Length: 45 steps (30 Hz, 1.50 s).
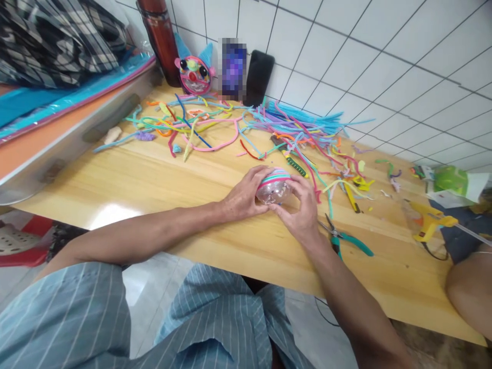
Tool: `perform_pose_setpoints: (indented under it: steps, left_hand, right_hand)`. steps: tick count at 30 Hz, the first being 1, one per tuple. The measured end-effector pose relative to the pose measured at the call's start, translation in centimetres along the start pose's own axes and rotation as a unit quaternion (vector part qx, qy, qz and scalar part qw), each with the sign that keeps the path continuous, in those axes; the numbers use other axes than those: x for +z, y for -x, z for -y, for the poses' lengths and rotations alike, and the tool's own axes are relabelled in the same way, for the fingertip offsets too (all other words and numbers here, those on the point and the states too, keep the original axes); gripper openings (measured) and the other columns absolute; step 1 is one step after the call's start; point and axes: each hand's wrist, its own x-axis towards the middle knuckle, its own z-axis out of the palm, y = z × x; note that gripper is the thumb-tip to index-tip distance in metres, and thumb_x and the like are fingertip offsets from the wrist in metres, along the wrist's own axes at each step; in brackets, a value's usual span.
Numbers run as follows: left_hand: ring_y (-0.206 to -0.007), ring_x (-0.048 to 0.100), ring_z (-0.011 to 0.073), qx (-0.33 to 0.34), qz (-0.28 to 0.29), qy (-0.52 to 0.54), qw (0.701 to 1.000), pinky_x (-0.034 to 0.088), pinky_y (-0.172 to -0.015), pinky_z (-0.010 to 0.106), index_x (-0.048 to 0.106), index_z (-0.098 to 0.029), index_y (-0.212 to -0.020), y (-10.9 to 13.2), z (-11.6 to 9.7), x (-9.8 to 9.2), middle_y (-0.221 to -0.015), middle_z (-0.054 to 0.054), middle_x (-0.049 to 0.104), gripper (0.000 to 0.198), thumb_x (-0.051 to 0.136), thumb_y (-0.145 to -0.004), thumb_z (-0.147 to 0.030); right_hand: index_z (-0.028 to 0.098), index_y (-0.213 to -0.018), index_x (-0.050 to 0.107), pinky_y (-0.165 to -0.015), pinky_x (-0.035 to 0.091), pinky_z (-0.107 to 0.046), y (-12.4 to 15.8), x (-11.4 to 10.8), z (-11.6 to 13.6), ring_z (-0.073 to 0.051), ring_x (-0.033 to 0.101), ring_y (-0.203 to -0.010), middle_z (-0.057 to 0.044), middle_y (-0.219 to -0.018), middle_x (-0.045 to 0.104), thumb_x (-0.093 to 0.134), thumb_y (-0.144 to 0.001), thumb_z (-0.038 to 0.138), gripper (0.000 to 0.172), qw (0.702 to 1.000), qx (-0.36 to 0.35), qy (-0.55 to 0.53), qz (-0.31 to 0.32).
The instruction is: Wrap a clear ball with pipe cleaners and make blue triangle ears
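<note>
Between my two hands is a clear plastic ball [273, 191], its top wrapped with pink, teal and lilac pipe cleaners. My left hand [246, 193] curls around its left side, fingers at the top and thumb low. On the right side, my right hand [302, 207] grips it with the fingers over the upper edge and the thumb underneath. The ball is just above or on the wooden table; I cannot tell which. Green-handled pliers [346, 241] lie open by my right forearm. Behind the ball lies a tool with a green-and-black handle [295, 165].
Loose pipe cleaners [307, 123] spread along the tiled wall. A decorated ball with a face and blue ears [195, 69] stands by a red-brown flask [157, 41] and a black phone [259, 77]. A yellow glue gun [430, 220] sits right, near another person's arm [471, 292]. A plastic bin [88, 128] stands left.
</note>
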Motion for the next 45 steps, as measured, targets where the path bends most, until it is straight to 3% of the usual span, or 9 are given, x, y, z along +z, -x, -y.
perform_pose_setpoints:
  steps: [9, 15, 23, 33, 36, 38, 41, 45]
  left_hand:
    - [-0.157, 0.048, 0.0422, -0.037, 0.026, 0.006, 0.999, 0.045, -0.13, 0.068, 0.027, -0.029, -0.17, 0.2, -0.3, 0.0, -0.164, 0.022, 0.047, 0.103, 0.087, -0.088, -0.042]
    - [-0.16, 0.045, 0.0412, -0.064, 0.03, 0.01, 0.997, 0.043, -0.132, 0.065, 0.03, -0.027, -0.169, 0.3, -0.7, 0.2, -0.166, 0.022, 0.044, 0.104, 0.089, -0.084, -0.032]
    - [-0.162, 0.042, 0.0435, -0.089, 0.057, 0.044, 0.993, 0.042, -0.133, 0.067, 0.031, -0.026, -0.17, 0.0, -1.2, 0.2, -0.168, 0.024, 0.043, 0.108, 0.093, -0.085, -0.049]
    - [-0.164, 0.04, 0.0429, -0.097, 0.065, 0.062, 0.991, 0.041, -0.133, 0.067, 0.027, -0.029, -0.171, 0.0, -1.4, 0.1, -0.17, 0.023, 0.041, 0.107, 0.091, -0.088, -0.05]
    - [-0.166, 0.036, 0.0421, -0.058, 0.059, 0.092, 0.992, 0.038, -0.135, 0.068, 0.028, -0.027, -0.171, -0.3, -1.5, -0.5, -0.17, 0.022, 0.043, 0.098, 0.084, -0.093, -0.05]
    - [-0.167, 0.035, 0.0396, -0.043, 0.059, 0.13, 0.989, 0.035, -0.137, 0.068, 0.034, -0.027, -0.169, -0.5, -1.7, -1.1, -0.17, 0.02, 0.046, 0.081, 0.073, -0.101, -0.049]
    - [-0.165, 0.039, 0.0348, -0.084, 0.065, 0.194, 0.975, 0.035, -0.137, 0.064, 0.045, -0.029, -0.161, -0.9, -2.1, -2.0, -0.168, 0.015, 0.052, 0.055, 0.057, -0.11, -0.049]
    - [-0.158, 0.05, 0.0317, -0.153, 0.051, 0.242, 0.957, 0.043, -0.133, 0.056, 0.052, -0.027, -0.151, -1.1, -2.2, -2.1, -0.162, 0.014, 0.057, 0.048, 0.057, -0.111, -0.053]
  right_hand:
    - [0.031, -0.143, 0.058, -0.112, 0.059, -0.065, 0.3, 0.2, 0.0, -0.037, 0.066, -0.137, -0.014, -0.145, 0.067, 0.092, -0.088, 0.047, 0.066, 0.999, -0.007, -0.001, -0.034]
    - [0.03, -0.141, 0.053, -0.112, 0.06, -0.064, 0.7, 0.2, 0.1, -0.036, 0.062, -0.145, -0.016, -0.151, 0.061, 0.089, -0.091, 0.05, 0.065, 0.999, 0.048, -0.016, 0.003]
    - [0.031, -0.138, 0.058, -0.113, 0.055, -0.066, 0.6, -1.2, 0.6, -0.038, 0.066, -0.135, -0.014, -0.144, 0.066, 0.087, -0.09, 0.056, 0.061, 0.998, 0.025, 0.049, 0.028]
    - [0.036, -0.157, 0.05, -0.109, 0.06, -0.064, 1.0, -1.2, 0.7, -0.038, 0.061, -0.142, -0.014, -0.152, 0.06, 0.079, -0.098, 0.048, 0.067, 0.999, 0.04, 0.001, 0.032]
    - [0.034, -0.161, 0.048, -0.109, 0.061, -0.061, 0.9, -1.2, 0.8, -0.038, 0.06, -0.144, -0.015, -0.153, 0.059, 0.076, -0.1, 0.044, 0.068, 0.998, 0.037, 0.013, 0.038]
    - [0.035, -0.162, 0.048, -0.109, 0.061, -0.061, 0.8, -1.1, 1.0, -0.037, 0.06, -0.143, -0.015, -0.154, 0.059, 0.076, -0.1, 0.041, 0.068, 0.999, 0.03, 0.019, 0.035]
    - [0.037, -0.161, 0.048, -0.114, 0.057, -0.065, 0.7, -0.9, 1.3, -0.038, 0.062, -0.142, -0.014, -0.155, 0.06, 0.079, -0.098, 0.04, 0.071, 0.999, 0.021, 0.035, 0.031]
    - [0.038, -0.161, 0.046, -0.12, 0.052, -0.069, 0.7, -0.5, 1.7, -0.04, 0.062, -0.143, -0.014, -0.155, 0.06, 0.081, -0.095, 0.042, 0.075, 0.998, 0.025, 0.046, 0.029]
